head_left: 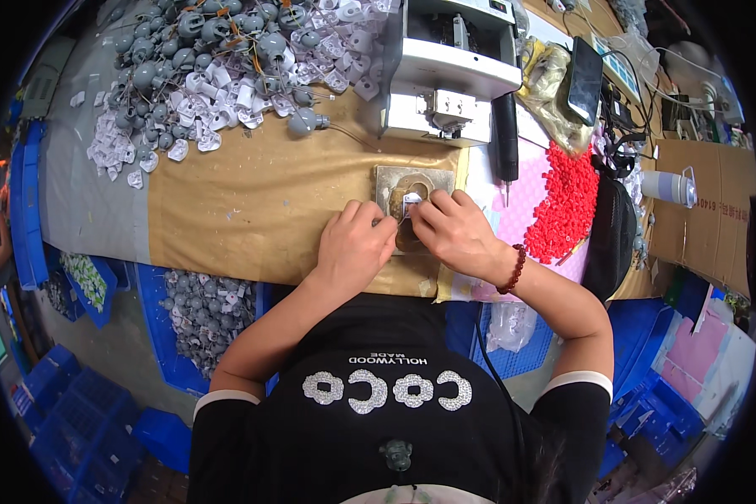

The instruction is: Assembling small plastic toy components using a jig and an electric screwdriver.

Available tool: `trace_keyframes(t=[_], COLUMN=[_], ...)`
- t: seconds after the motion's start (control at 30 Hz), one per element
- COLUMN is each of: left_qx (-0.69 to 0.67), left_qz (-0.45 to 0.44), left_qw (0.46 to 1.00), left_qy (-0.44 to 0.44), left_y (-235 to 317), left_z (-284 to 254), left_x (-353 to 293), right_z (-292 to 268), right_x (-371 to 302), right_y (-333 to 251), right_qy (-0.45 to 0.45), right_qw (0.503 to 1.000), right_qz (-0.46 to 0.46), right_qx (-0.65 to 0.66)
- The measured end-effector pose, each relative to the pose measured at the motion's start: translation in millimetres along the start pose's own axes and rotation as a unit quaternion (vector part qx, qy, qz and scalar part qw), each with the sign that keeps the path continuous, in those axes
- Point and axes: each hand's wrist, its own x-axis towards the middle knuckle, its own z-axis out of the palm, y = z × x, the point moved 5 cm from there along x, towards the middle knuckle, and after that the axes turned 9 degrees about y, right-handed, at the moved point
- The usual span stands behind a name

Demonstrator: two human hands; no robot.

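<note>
A small white plastic part sits in the middle of a square metal fixture with a brownish, rounded holder on it. My left hand is closed at the holder's left side, its thumb and fingertips pressed together. From the right, my right hand pinches at the edge of the white part. Whatever the left fingertips grip is hidden by the fingers. Just behind the fixture stands a white and grey bench machine. To its right lies a black pen-shaped electric screwdriver, bit pointing toward me.
Grey round parts with wires and white plastic pieces are heaped at the back left. Small red pieces cover the right side, near a black pouch and a phone. A blue bin of grey parts stands below the table edge.
</note>
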Motion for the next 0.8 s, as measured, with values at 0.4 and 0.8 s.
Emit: trace_keyframes(t=[0.4,0.8], left_qx=[0.007,0.118], left_qz=[0.003,0.067], left_qw=[1.000,0.991], left_qy=[-0.007,-0.001], left_y=[-4.3,19.2], left_z=[0.3,25.6], left_x=[1.4,-17.1], right_z=[3.3,6.2], right_x=[0.1,-24.9], right_y=[-8.7,19.8], right_qy=[-0.073,0.052], right_qw=[0.997,0.929], right_qz=[-0.027,0.237], right_qx=[-0.028,0.278])
